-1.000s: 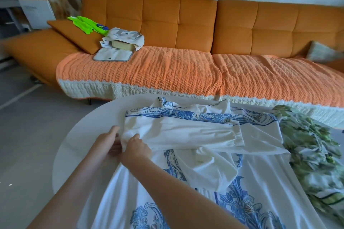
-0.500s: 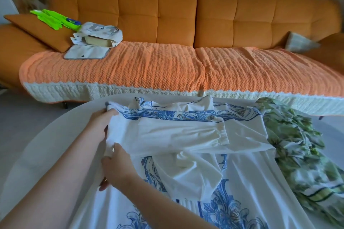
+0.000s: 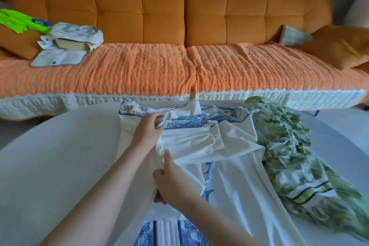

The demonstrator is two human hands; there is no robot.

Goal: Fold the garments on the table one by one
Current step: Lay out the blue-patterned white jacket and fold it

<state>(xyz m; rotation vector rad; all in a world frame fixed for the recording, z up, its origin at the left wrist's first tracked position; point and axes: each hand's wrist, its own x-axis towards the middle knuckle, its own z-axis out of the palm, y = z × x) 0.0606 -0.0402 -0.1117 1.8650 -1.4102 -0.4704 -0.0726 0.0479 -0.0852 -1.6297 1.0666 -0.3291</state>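
A white garment with blue floral trim (image 3: 235,177) lies spread across the round white table (image 3: 60,156), a sleeve folded over its upper part. My left hand (image 3: 147,131) pinches the garment's left edge near the blue collar band. Lower down, my right hand (image 3: 169,179) grips a fold of the white cloth along the same left side, thumb pointing up. A crumpled green and white leaf-print garment (image 3: 289,156) lies at the right, touching the white one.
An orange sofa (image 3: 179,16) with a textured orange cover stands right behind the table. On its left seat lie a white patterned bag (image 3: 73,36), a flat pad (image 3: 58,58) and bright green gloves (image 3: 18,22). Cushions sit at the right end.
Both hands have carried the garment's left edge inward to the right, folding the left side over. The small lower sleeve is now covered. The view has shifted right.
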